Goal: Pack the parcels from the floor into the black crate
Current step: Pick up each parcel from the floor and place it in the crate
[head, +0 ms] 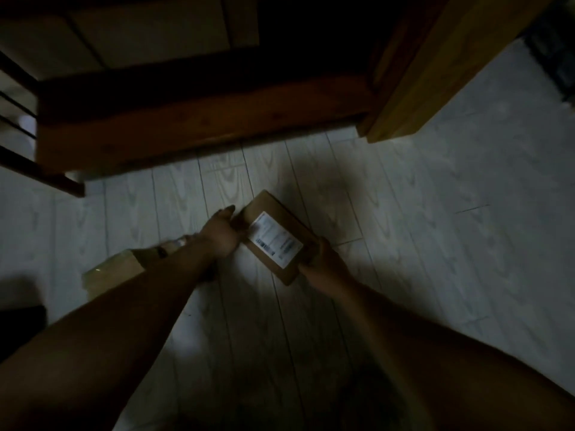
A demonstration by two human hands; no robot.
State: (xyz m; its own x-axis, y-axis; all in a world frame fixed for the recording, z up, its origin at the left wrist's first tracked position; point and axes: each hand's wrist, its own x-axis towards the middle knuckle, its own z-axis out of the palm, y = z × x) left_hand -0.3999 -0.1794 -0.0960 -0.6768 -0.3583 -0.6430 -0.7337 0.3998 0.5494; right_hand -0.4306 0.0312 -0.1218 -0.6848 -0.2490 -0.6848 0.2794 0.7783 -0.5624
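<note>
A brown cardboard parcel point(275, 234) with a white shipping label lies tilted on the pale plank floor at the middle of the dim view. My left hand point(219, 233) presses against its left side, fingers stretched past the far corner. My right hand point(323, 259) grips its near right end. A second brown parcel point(113, 272) lies on the floor to the left, partly hidden under my left forearm. A dark shape point(21, 325) sits at the left edge; I cannot tell whether it is the black crate.
A dark wooden cabinet point(193, 119) stands across the far side, just beyond the parcel. A lighter wooden post or door edge point(413, 88) rises at the upper right. Dark rails point(18, 119) cross the far left. Pale floor point(466, 228) spreads to the right.
</note>
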